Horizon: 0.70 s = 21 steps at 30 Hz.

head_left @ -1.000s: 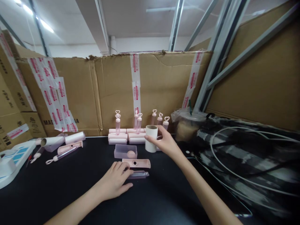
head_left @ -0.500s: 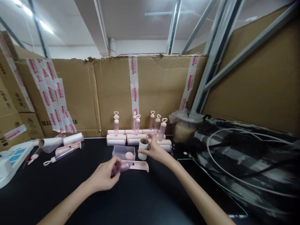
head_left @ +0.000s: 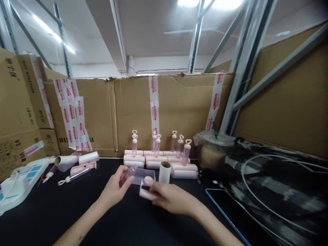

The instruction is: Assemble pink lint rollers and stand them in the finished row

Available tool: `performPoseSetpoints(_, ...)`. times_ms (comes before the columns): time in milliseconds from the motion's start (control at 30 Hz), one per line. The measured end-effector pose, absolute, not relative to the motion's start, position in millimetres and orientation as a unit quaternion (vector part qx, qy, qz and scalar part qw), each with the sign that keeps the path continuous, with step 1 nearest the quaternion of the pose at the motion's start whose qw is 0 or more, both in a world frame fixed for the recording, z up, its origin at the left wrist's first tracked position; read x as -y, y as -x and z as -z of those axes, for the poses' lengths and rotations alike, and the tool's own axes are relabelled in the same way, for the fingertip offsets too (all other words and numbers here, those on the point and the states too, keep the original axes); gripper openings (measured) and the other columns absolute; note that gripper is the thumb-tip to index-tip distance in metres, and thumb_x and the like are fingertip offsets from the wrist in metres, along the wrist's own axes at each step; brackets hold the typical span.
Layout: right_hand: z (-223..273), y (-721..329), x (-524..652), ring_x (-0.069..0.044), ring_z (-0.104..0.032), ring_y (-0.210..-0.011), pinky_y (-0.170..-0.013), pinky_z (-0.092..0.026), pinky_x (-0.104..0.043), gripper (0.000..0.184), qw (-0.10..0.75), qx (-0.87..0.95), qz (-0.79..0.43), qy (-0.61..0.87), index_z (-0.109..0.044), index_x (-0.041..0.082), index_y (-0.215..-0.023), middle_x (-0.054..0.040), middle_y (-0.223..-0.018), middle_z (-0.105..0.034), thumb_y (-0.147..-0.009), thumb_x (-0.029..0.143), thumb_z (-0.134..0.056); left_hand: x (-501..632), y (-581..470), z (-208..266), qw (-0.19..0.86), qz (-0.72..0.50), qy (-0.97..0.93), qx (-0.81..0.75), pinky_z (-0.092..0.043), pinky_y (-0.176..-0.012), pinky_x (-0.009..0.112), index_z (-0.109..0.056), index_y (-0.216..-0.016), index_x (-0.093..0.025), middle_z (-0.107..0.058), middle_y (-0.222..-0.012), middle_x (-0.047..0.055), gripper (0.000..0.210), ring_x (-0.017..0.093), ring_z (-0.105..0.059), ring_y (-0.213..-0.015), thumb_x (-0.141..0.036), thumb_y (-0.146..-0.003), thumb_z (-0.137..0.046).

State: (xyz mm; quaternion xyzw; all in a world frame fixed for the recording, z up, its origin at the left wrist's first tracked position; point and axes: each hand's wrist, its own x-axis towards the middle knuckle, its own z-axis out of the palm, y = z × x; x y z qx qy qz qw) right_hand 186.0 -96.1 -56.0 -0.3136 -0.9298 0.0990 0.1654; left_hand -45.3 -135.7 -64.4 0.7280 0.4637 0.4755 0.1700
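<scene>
Black bench: 6 upright tubes, 1 roll

Black desk spans the lower frame. Resting on it: white power strip at far left, pink roller parts left of centre, an upright cardboard tube and clear box centre, tablet lower right, bagged drink cup right of centre.

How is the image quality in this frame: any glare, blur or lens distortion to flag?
Head view: ceiling light blown out at top edge; wide-angle bending of the metal beams; left hand and right hand slightly motion-soft; cables at right smeared; black table dim, little detail.
</scene>
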Motion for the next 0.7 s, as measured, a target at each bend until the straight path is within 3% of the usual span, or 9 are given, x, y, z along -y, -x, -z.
performPoseSetpoints(133, 44, -182, 99, -0.020, -0.056, -0.094, -0.085, -0.043, -0.033, 0.034, 0.364, 0.837, -0.297, 0.281, -0.050, 0.023, -0.118, -0.0053, -0.109, -0.058, -0.090, 0.039, -0.039, 142, 40, 66, 0.126, -0.440, -0.746, -0.483, -0.034, -0.053, 0.021, -0.051, -0.096, -0.019, -0.050, -0.063, -0.004, 0.028, 0.010, -0.044, -0.052, -0.043, -0.084, -0.044)
performPoseSetpoints(300, 62, -160, 105, -0.020, -0.052, -0.106, -0.095, -0.038, -0.034, 0.043, 0.414, 0.753, -0.438, 0.266, -0.048, 0.025, -0.124, -0.0034, -0.109, -0.059, -0.089, 0.048, -0.039, 145, 31, 75, 0.095, -0.378, -0.776, -0.496, -0.034, -0.052, 0.022, -0.056, -0.101, -0.021, -0.053, -0.060, -0.003, 0.029, 0.012, -0.047, -0.051, -0.042, -0.084, -0.043)
performPoseSetpoints(433, 68, -159, 102, -0.022, -0.047, -0.114, -0.099, -0.034, -0.038, 0.044, 0.402, 0.779, -0.413, 0.248, -0.046, 0.025, -0.128, -0.0032, -0.115, -0.057, -0.090, 0.046, -0.038, 147, 31, 75, 0.049, -0.354, -0.783, -0.509, -0.037, -0.056, 0.023, -0.056, -0.103, -0.022, -0.059, -0.067, 0.000, 0.030, 0.014, -0.054, -0.057, -0.042, -0.085, -0.042)
performPoseSetpoints(567, 66, -166, 100, -0.023, -0.038, -0.122, -0.103, -0.028, -0.040, 0.046, 0.383, 0.847, -0.270, 0.250, -0.033, 0.028, -0.136, -0.0050, -0.132, -0.044, -0.092, 0.039, -0.037, 145, 31, 74, 0.005, -0.309, -0.789, -0.531, -0.036, -0.056, 0.025, -0.056, -0.100, -0.023, -0.059, -0.066, 0.000, 0.028, 0.016, -0.056, -0.058, -0.041, -0.085, -0.040)
performPoseSetpoints(700, 70, -166, 101, -0.024, -0.043, -0.119, -0.100, -0.034, -0.039, 0.048, 0.350, 0.874, -0.204, 0.270, -0.025, 0.029, -0.140, -0.0069, -0.130, -0.045, -0.093, 0.036, -0.035, 142, 30, 80, 0.024, -0.273, -0.797, -0.538, -0.034, -0.052, 0.024, -0.054, -0.093, -0.022, -0.056, -0.059, -0.002, 0.026, 0.016, -0.056, -0.053, -0.040, -0.087, -0.036)
